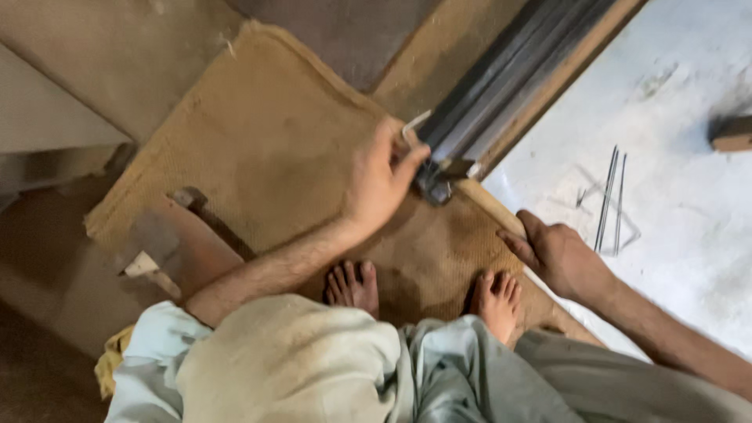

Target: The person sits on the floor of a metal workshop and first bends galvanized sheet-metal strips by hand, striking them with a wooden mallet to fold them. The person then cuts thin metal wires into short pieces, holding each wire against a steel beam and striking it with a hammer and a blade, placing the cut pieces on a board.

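Observation:
I squat barefoot on a brown fibre board (258, 133) that lies on the floor. My left hand (381, 178) is closed on a small L-shaped metal key (413, 125) at the near end of a long grey metal channel (501, 74). That channel runs along the board's right side toward the top of the view. My right hand (560, 254) grips the wooden strip (489, 205) at the board's right edge, fingers curled over it.
A few thin metal rods (609, 196) lie on the pale floor (674, 204) to the right. A wooden block (732, 135) sits at the far right edge. A dark cut-out notch (188, 200) marks the board's left side. My feet (352, 286) rest near the board's front.

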